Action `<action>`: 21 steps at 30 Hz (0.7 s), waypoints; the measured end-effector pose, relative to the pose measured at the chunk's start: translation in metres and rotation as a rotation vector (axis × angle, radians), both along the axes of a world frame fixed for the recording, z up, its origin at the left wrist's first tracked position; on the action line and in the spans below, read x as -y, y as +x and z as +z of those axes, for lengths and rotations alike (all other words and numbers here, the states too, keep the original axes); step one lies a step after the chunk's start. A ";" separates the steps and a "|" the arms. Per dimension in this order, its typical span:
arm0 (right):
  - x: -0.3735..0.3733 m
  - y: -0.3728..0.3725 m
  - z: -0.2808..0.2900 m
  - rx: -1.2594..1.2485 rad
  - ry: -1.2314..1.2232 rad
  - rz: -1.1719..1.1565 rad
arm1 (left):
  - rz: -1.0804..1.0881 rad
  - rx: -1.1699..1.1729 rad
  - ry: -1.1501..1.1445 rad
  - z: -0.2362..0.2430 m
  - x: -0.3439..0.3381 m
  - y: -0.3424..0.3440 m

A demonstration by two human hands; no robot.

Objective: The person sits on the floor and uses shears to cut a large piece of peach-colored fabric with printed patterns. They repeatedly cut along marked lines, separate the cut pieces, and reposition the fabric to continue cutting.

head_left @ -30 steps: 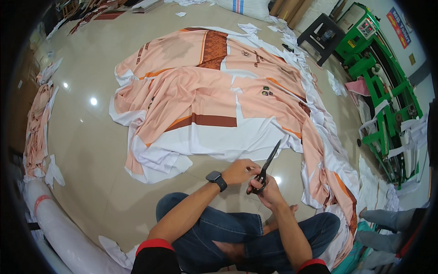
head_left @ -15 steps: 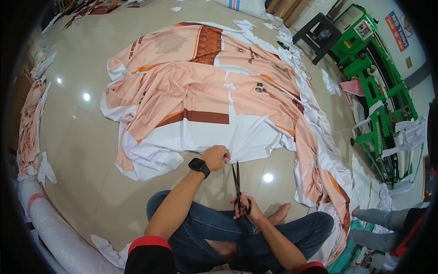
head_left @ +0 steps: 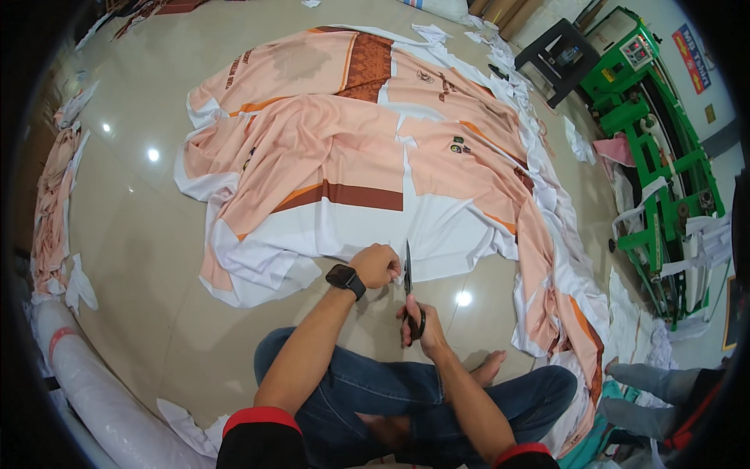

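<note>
Left fingers point(head_left: 392, 270): pinched at the near white edge of the cloth point(head_left: 355, 227), probably keeping it taut beside the blades.
Right fingers point(head_left: 411, 303): wrapped round black scissors point(head_left: 408, 281), tips pointing away from me, apparently lined up with that edge.
Cloth on floor point(head_left: 156, 234): spread before me, rumpled, peach, brown-banded, white-bordered.

Bright reflections point(head_left: 153, 155) dot the glossy beige floor point(head_left: 133, 227); a black stool point(head_left: 545, 56) stands beside a green machine point(head_left: 623, 116).

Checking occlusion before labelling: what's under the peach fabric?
Beige floor shows along the left and near edges of the peach fabric; whatever lies beneath its middle is covered, can't tell.
</note>
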State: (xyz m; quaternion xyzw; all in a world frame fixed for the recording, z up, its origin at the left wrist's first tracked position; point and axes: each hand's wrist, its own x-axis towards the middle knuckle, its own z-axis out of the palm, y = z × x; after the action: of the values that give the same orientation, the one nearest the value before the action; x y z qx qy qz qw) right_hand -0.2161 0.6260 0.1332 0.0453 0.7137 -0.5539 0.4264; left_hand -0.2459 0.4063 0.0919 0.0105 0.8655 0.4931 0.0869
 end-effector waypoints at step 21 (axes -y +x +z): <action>0.048 -0.050 -0.005 0.004 -0.011 -0.177 | -0.020 0.074 0.076 -0.008 0.015 -0.001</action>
State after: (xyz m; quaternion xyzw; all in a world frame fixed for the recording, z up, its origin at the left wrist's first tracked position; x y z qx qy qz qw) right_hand -0.2661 0.5778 0.1280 0.1070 0.7030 -0.5930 0.3777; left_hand -0.2473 0.3908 0.0842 0.0043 0.8423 0.5248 0.1231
